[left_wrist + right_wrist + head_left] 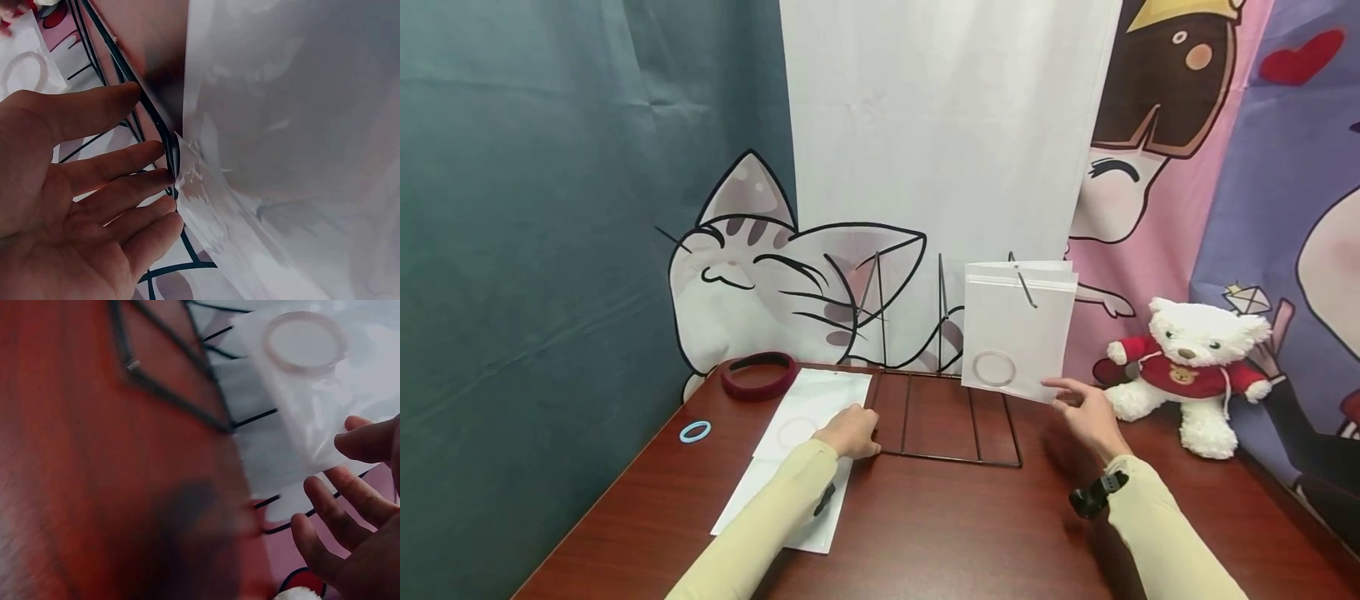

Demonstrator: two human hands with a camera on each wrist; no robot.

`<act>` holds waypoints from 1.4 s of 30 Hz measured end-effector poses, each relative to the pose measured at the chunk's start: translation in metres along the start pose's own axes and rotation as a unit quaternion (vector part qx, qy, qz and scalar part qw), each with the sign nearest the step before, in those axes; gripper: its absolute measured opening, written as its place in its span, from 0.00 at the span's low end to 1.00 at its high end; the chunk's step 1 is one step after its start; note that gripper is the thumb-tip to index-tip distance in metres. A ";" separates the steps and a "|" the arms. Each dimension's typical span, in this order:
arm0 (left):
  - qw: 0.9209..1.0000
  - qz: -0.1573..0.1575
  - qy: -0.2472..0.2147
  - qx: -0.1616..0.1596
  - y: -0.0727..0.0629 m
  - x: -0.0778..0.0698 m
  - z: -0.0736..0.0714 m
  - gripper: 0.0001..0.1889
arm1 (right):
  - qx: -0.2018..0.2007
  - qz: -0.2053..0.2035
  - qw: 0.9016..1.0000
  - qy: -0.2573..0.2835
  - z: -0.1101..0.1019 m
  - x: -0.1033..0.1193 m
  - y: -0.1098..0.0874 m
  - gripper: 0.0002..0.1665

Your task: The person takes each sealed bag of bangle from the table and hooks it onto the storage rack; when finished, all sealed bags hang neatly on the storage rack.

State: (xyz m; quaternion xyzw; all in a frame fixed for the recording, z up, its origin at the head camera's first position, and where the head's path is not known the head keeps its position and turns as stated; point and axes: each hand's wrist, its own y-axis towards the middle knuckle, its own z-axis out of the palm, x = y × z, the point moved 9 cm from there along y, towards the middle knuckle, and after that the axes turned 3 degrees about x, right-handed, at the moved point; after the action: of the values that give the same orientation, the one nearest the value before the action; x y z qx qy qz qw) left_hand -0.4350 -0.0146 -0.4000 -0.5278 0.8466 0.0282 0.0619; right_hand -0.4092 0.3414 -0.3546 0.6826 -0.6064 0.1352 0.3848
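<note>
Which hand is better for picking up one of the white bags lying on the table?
Probably the left hand. It is right by the flat-lying bags, while the right hand is on the other side of the wire rack, beside the hanging bags.

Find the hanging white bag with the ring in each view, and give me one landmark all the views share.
Head: the hanging bag is right of centre, about mid-height.
Left wrist: upper left corner, cut off by the left edge.
Right wrist: upper right, running out of frame.
Shared landmark: the black wire rack.
</note>
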 end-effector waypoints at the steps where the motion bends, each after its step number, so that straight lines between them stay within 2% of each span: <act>1: 1.000 0.000 0.001 0.000 0.000 0.000 0.000 0.12 | 0.011 0.006 1.000 -0.005 0.004 -0.004 -0.002 0.22; 7: 1.000 -0.001 -0.010 0.011 -0.002 0.002 -0.002 0.15 | 0.109 0.024 0.992 -0.056 0.029 -0.012 -0.009 0.20; 9: 0.999 0.008 -0.028 0.018 -0.002 0.004 -0.003 0.18 | 0.138 0.014 0.988 -0.073 0.037 -0.009 -0.011 0.19; 12: 0.997 0.030 -0.068 0.011 -0.002 0.010 -0.008 0.21 | 0.169 -0.009 0.982 -0.088 0.049 -0.002 -0.014 0.20; 16: 0.993 0.041 -0.107 -0.033 -0.004 0.031 -0.022 0.19 | 0.191 -0.044 0.973 -0.118 0.066 0.013 -0.018 0.24; 19: 0.991 0.024 -0.114 -0.062 -0.008 0.055 -0.030 0.18 | 0.206 -0.058 0.967 -0.139 0.076 0.021 -0.020 0.28; 21: 0.991 0.003 -0.113 -0.064 -0.011 0.072 -0.029 0.18 | 0.212 -0.063 0.964 -0.149 0.081 0.025 -0.022 0.29; 26: 0.987 -0.077 -0.141 -0.025 -0.022 0.112 -0.019 0.20 | 0.216 -0.085 0.961 -0.153 0.085 0.031 -0.026 0.31; 30: 0.979 -0.121 -0.162 0.016 -0.034 0.131 -0.011 0.25 | 0.217 -0.096 0.960 -0.146 0.086 0.033 -0.027 0.32; 35: 0.979 -0.116 -0.157 0.056 -0.045 0.136 -0.007 0.30 | 0.211 -0.102 0.960 -0.153 0.087 0.030 -0.028 0.34; 39: 0.981 -0.120 -0.129 0.082 -0.055 0.137 -0.005 0.37 | 0.214 -0.086 0.960 -0.159 0.088 0.027 -0.027 0.35; 42: 0.983 -0.119 -0.117 0.077 -0.058 0.137 -0.006 0.39 | 0.212 -0.072 0.961 -0.160 0.088 0.026 -0.025 0.34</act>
State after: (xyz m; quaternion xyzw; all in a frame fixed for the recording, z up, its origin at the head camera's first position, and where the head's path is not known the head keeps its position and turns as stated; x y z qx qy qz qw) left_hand -0.4433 -0.1632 -0.4116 -0.6117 0.7641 0.0171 0.2039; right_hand -0.4044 0.2617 -0.4056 0.8032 -0.5666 0.1217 0.1379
